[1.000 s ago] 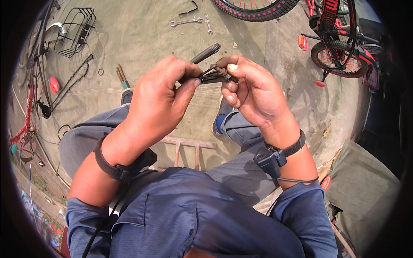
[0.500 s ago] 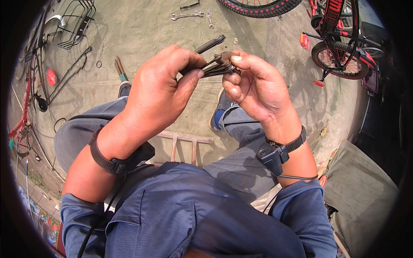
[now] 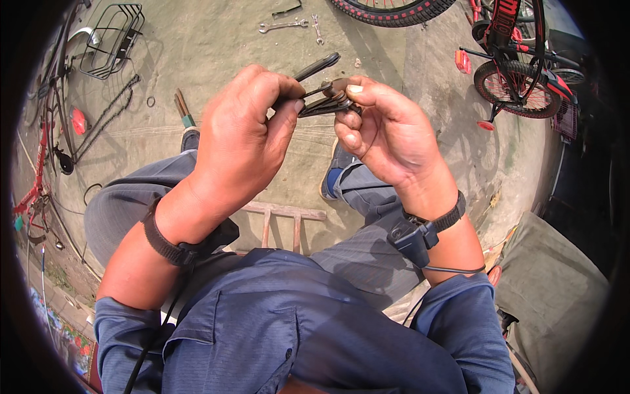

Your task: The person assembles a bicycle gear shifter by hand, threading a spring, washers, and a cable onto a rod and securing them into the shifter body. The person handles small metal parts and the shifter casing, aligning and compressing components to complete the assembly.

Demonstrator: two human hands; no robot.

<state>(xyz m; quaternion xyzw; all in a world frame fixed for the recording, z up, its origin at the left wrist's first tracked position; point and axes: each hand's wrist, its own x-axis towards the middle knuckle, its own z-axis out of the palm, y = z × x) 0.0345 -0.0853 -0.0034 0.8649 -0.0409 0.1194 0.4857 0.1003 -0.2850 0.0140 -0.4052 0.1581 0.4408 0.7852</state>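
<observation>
In front of me, both hands hold up a dark metal bicycle part (image 3: 326, 102), with several slim arms stacked at a joint and a longer black arm sticking out at the far side. My left hand (image 3: 243, 125) is closed around its left end, thumb on top. With thumb and fingertips, my right hand (image 3: 392, 128) pinches the jointed right end. The palm of my left hand hides part of the piece, and its exact kind cannot be made out.
Two wrenches (image 3: 283, 25) lie at the far side of the ground cloth. At the left are a black wire basket (image 3: 111, 43), a chain (image 3: 108, 111) and red frame parts (image 3: 39, 167). A small red-and-black bicycle (image 3: 515, 79) stands at right. A wooden rung frame (image 3: 283, 211) lies between my legs.
Both hands have shifted slightly left with the metal part between them. The grip of each looks much the same.
</observation>
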